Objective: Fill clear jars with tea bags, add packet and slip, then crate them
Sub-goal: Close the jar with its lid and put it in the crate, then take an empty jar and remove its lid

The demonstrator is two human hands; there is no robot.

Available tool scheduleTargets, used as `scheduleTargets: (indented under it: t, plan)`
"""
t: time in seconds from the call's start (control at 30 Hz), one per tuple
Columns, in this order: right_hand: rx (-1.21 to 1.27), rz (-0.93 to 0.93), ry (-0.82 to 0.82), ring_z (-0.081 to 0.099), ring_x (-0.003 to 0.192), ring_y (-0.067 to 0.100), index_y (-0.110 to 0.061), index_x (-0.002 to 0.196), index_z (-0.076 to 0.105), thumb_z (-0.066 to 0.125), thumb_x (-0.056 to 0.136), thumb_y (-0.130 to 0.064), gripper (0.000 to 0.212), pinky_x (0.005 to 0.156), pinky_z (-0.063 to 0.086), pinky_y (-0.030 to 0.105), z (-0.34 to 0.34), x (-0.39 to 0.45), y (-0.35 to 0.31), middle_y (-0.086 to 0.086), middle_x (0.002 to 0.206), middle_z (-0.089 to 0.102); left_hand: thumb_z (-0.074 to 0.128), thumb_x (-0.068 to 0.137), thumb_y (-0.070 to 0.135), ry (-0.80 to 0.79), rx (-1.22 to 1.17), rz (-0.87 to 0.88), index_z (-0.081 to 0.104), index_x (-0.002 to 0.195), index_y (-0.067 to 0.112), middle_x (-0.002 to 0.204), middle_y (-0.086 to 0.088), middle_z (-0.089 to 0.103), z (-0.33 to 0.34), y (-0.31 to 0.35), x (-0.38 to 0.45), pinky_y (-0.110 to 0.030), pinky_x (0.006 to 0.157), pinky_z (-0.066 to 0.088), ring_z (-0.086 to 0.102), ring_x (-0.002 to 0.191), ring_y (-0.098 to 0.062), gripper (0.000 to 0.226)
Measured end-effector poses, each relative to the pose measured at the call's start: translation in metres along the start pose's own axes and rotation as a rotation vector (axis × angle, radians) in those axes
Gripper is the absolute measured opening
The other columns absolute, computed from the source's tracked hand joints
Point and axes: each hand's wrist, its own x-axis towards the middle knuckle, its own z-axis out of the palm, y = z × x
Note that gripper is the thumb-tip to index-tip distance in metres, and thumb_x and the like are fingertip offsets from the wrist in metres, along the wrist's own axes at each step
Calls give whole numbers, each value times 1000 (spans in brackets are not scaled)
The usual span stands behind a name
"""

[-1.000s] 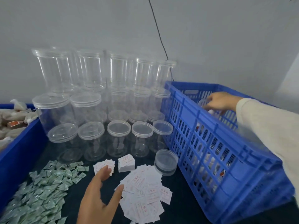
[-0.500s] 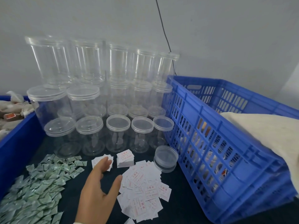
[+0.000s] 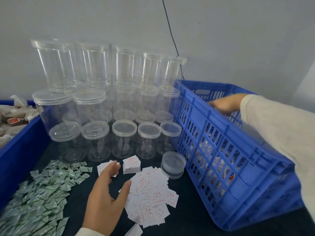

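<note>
Both hands are in view. The left hand [image 3: 104, 200] hovers palm-side up over the dark worktop [image 3: 187, 217] near its front edge, fingers straight and spread, thumb apart, holding nothing; its fingertips reach toward a small stack of white paper slips with red print [image 3: 131, 164], and its thumb lies over the edge of a loose heap of the same printed slips [image 3: 151, 196]. The right hand [image 3: 225, 103], in a cream sleeve [image 3: 279, 133], reaches over the near wall into the blue slotted plastic crate [image 3: 226, 160] that sits along the worktop's right edge; it is blurred and partly behind the crate's rim, so I cannot tell whether it grips anything. Through the crate's slots, pale and red shapes show inside, too hidden to name. Just beside the crate's near-left corner stands a short clear round plastic lid piece [image 3: 173, 165], touching the slip heap's far side. Toward the front-left corner spreads a pile of small green-and-white sachets [image 3: 42, 196]. Along the back edge, against the grey wall [image 3: 221, 40], empty clear cylindrical plastic jars with lids [image 3: 124, 138] stand in rows and stacked in tiers. At the left edge, a blue bin [image 3: 20, 150] holds beige tea bags [image 3: 12, 116]. A black cable [image 3: 170, 31] runs down the wall behind the jars.
</note>
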Motion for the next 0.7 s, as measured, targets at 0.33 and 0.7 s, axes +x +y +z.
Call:
scheduleTargets:
  t: [0.33,0.7]
  plan:
    - [242,-180,685,44,130,29,-12,144,41,65,87,-32,64,94,35,30,-65,-37,-79,11,145,45,72,82,16,-6,-23,25,43,125,38,117,25,56,2,16,1,-23,96,40,52,109,8,57]
    - [524,-311,584,43,130,31,-12,141,40,61,81,-64,83,105,39,48,72,24,-225,9,143,46,74,80,18,36,34,70,38,119,50,119,25,56,-23,9,-2,-13,91,38,52,115,6,63]
